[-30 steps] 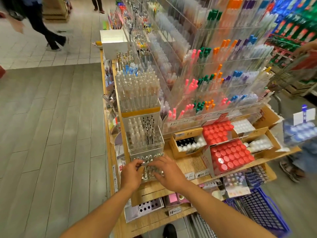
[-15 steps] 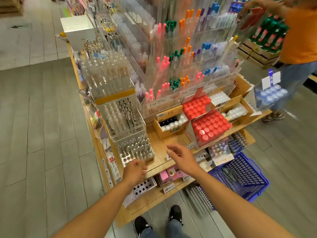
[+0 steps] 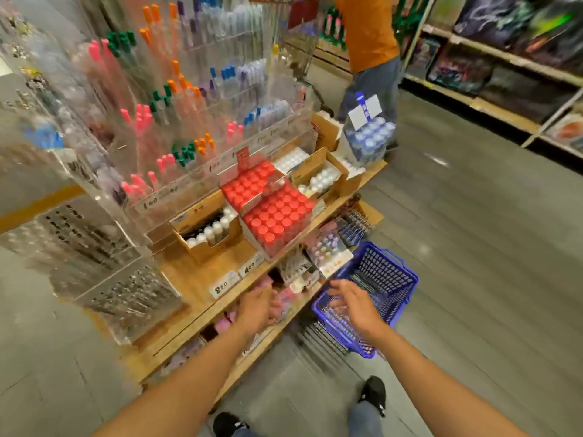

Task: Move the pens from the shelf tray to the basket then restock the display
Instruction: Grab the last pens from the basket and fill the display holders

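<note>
A clear tray of silver-tipped pens (image 3: 129,299) stands at the front left corner of the wooden display shelf (image 3: 195,279). On the floor to the shelf's right sits the blue plastic basket (image 3: 383,268), with thin dark pens lying inside. My right hand (image 3: 351,302) hovers over the basket's near left rim, fingers spread and holding nothing. My left hand (image 3: 258,307) is in front of the lower shelf edge, between tray and basket. Motion blur hides its fingers and anything in them.
Boxes of red-capped bottles (image 3: 277,216) and tiered clear racks of coloured pens (image 3: 176,99) fill the shelf. A person in an orange shirt (image 3: 369,33) stands beyond the shelf's far corner. Stocked shelves (image 3: 504,74) line the right. My shoes (image 3: 373,394) are near the basket.
Both hands left the pen tray and swung right. My right hand went from above the shelf to over the basket, and my view turned right with it.
</note>
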The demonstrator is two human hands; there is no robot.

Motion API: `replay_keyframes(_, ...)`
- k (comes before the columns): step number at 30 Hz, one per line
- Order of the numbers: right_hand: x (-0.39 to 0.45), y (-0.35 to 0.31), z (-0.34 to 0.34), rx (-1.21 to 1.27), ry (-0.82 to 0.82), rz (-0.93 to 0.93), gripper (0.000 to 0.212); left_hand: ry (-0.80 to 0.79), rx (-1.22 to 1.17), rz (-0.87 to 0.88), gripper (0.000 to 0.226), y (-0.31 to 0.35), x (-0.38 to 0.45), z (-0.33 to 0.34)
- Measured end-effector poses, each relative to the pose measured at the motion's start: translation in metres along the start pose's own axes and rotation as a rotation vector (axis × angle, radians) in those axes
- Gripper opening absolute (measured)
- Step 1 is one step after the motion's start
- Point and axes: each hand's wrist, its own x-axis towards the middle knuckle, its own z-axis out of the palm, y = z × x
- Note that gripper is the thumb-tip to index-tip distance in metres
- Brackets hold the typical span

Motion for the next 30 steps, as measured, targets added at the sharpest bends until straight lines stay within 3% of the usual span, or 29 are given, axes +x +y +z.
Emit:
replay_keyframes(8,0.046,0.057,-0.155,0.014,-0.007,0.118,0.022,0.041,-0.014,-0.040,0.029,-0.019,0.020,0.157)
replay_keyframes(15,0.098,0.104,-0.248,-0.174,-0.055,0.170,0.014,0.092,-0.043,-0.142,0.032,-0.065,0.054,0.254)
replay_keyframes(23,0.171,0.181,-0.269,-0.330,-0.046,0.320,0.021,0.072,-0.060,-0.274,0.034,-0.111,0.130,0.298)
replay_keyframes(30,0.295,0.298,-0.253,-0.516,-0.070,0.343,0.017,0.062,-0.132,-0.285,0.028,-0.167,0.284,0.327)
